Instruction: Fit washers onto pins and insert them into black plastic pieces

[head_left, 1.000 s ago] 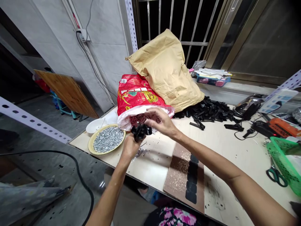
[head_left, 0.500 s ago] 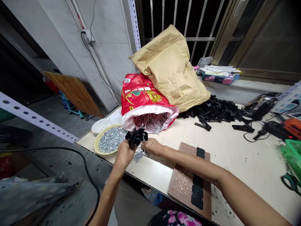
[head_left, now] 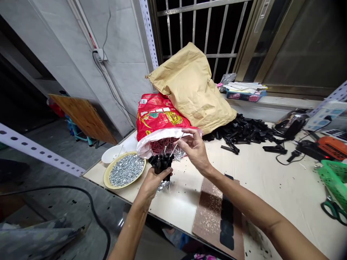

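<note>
My left hand (head_left: 151, 182) is closed around a bundle of black plastic pieces (head_left: 162, 164), held upright above the table's front edge. Thin metal rods stick out of the bundle's top, and one end shows below it. Thumb and fingertips of my right hand (head_left: 196, 150) pinch a long thin metal rod (head_left: 177, 141), tilted toward the bundle; whether its lower end touches the black pieces I cannot tell. Just behind both hands lies a red bag (head_left: 159, 113), its white-lined mouth showing many similar rods (head_left: 164, 145). Small metal nuts or washers (head_left: 163, 185) lie beneath the bundle.
Left of my hands stands a yellow bowl (head_left: 105, 179) of small metal parts beside a white bowl (head_left: 108, 153). A tan sack (head_left: 197, 90) leans behind, near piled black pieces (head_left: 244, 130). A brown board (head_left: 203, 220), scissors (head_left: 334, 209) and a green basket (head_left: 329, 173) are rightward.
My right hand has risen from the loose metal parts to the bag's mouth and now pinches a rod. The bundle in my left hand has turned more upright, with rods showing.
</note>
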`<state>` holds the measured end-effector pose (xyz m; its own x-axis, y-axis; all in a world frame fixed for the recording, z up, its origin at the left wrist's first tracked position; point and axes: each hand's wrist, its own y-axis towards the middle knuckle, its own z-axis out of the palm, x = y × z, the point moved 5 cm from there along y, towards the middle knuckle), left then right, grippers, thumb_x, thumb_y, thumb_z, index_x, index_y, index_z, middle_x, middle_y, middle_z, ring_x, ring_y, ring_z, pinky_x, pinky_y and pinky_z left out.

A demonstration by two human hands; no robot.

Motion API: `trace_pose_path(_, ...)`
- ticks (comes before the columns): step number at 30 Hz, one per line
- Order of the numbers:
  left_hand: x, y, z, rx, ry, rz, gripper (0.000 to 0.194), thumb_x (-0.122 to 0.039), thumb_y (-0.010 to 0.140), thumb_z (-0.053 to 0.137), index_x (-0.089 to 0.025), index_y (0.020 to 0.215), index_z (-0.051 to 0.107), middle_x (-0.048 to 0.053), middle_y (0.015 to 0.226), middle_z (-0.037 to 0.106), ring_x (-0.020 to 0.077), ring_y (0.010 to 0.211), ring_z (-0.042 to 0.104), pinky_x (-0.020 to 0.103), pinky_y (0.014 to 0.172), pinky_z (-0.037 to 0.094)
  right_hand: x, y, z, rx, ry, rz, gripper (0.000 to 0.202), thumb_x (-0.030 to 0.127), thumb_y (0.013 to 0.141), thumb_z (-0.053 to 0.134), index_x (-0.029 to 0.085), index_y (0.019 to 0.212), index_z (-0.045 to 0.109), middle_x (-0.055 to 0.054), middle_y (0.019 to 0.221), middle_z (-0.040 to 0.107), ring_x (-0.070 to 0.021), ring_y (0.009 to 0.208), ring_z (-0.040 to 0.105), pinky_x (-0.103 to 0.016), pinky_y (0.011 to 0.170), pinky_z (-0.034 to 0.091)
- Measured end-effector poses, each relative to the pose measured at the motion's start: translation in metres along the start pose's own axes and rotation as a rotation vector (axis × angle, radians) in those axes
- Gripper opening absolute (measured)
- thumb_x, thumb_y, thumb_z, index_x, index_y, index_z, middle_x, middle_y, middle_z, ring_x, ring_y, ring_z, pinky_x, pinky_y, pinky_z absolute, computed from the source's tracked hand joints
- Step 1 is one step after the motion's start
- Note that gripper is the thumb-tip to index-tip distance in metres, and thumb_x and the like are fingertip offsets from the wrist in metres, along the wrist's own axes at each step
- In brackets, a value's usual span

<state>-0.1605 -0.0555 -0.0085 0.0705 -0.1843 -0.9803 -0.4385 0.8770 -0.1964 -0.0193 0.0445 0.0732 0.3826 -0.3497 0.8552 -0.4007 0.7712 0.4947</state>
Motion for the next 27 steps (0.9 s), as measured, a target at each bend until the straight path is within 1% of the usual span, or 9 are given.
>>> trace_pose_path(3, -0.003, 0.002, 0.017, 0.051, 0.026, -0.014, 0.034, -0.034, 0.053, 0.081, -0.011, 0.074, 0.066, 0.005, 0.065, 0.067, 0.0168, 0.062, 0.062, 0.026, 0.062, 0.047, 0.016, -0.002, 0.009, 0.029, 0.023, -0.030, 0.030, 0.028, 0.084, 0.059, 0.023, 0.111, 0.046, 0.000, 0.081, 0.065, -0.0132, 0.079, 0.065, -0.028, 0.075, 0.050)
trace_pose_path(6, -0.002, 0.002, 0.024, 0.073, 0.063, -0.042, 0.034, -0.034, 0.052, 0.080, -0.011, 0.072, 0.066, 0.006, 0.062, 0.067, 0.0175, 0.061, 0.061, 0.026, 0.059, 0.046, 0.015, -0.006, 0.009, 0.016, 0.007, -0.050, 0.029, 0.028, 0.084, 0.060, 0.023, 0.109, 0.045, 0.000, 0.081, 0.066, -0.0131, 0.079, 0.065, -0.027, 0.074, 0.051)
trace_pose_path(8, -0.002, 0.002, 0.025, 0.076, 0.091, -0.039, 0.033, -0.034, 0.052, 0.079, -0.011, 0.071, 0.065, 0.006, 0.061, 0.067, 0.0172, 0.060, 0.061, 0.025, 0.058, 0.045, 0.011, -0.007, 0.008, 0.041, -0.025, -0.062, 0.028, 0.027, 0.084, 0.060, 0.023, 0.108, 0.045, 0.001, 0.081, 0.066, -0.0132, 0.079, 0.066, -0.027, 0.074, 0.051)
trace_pose_path(12, -0.002, 0.002, 0.025, 0.085, 0.105, -0.024, 0.032, -0.034, 0.053, 0.078, -0.011, 0.071, 0.064, 0.005, 0.061, 0.066, 0.0169, 0.060, 0.060, 0.025, 0.057, 0.044, 0.007, -0.006, 0.010, 0.145, -0.128, -0.097, 0.027, 0.025, 0.085, 0.059, 0.023, 0.109, 0.047, 0.001, 0.083, 0.064, -0.0134, 0.081, 0.066, -0.027, 0.075, 0.050)
trace_pose_path(18, 0.003, 0.004, 0.023, 0.076, 0.145, -0.023, 0.032, -0.034, 0.054, 0.076, -0.012, 0.072, 0.063, 0.005, 0.063, 0.066, 0.0170, 0.060, 0.060, 0.026, 0.058, 0.045, 0.004, -0.006, 0.018, 0.287, -0.222, -0.148, 0.028, 0.024, 0.085, 0.060, 0.023, 0.111, 0.050, 0.001, 0.085, 0.063, -0.0127, 0.080, 0.064, -0.027, 0.076, 0.049)
trace_pose_path(22, 0.002, 0.005, 0.017, 0.030, 0.189, 0.001, 0.029, -0.033, 0.055, 0.075, -0.012, 0.071, 0.064, 0.004, 0.061, 0.065, 0.0171, 0.058, 0.060, 0.026, 0.055, 0.044, 0.006, -0.005, 0.023, 0.346, -0.361, -0.251, 0.020, 0.028, 0.085, 0.062, 0.022, 0.103, 0.058, -0.001, 0.094, 0.066, -0.0146, 0.091, 0.061, -0.033, 0.089, 0.043)
trace_pose_path(24, 0.000, 0.005, 0.012, 0.012, 0.164, 0.026, 0.030, -0.035, 0.056, 0.076, -0.012, 0.073, 0.065, 0.004, 0.061, 0.065, 0.0173, 0.059, 0.060, 0.026, 0.057, 0.045, 0.002, -0.001, 0.019, 0.335, -0.387, -0.280, 0.019, 0.032, 0.086, 0.061, 0.022, 0.102, 0.060, -0.002, 0.100, 0.065, -0.0151, 0.097, 0.058, -0.033, 0.092, 0.042)
trace_pose_path(26, -0.002, 0.004, 0.004, -0.028, 0.125, 0.051, 0.032, -0.036, 0.057, 0.077, -0.012, 0.074, 0.066, 0.005, 0.065, 0.067, 0.0174, 0.062, 0.061, 0.026, 0.061, 0.047, -0.011, 0.006, 0.007, 0.237, -0.439, -0.238, 0.021, 0.033, 0.089, 0.055, 0.020, 0.105, 0.059, -0.004, 0.102, 0.064, -0.0144, 0.096, 0.058, -0.030, 0.087, 0.043)
trace_pose_path(27, -0.003, 0.003, -0.001, -0.064, 0.108, 0.055, 0.033, -0.037, 0.056, 0.078, -0.012, 0.074, 0.067, 0.005, 0.066, 0.068, 0.0173, 0.063, 0.062, 0.026, 0.062, 0.047, -0.022, 0.009, 0.000, 0.199, -0.536, -0.194, 0.021, 0.033, 0.091, 0.051, 0.018, 0.105, 0.059, -0.005, 0.102, 0.063, -0.0140, 0.094, 0.058, -0.029, 0.084, 0.044)
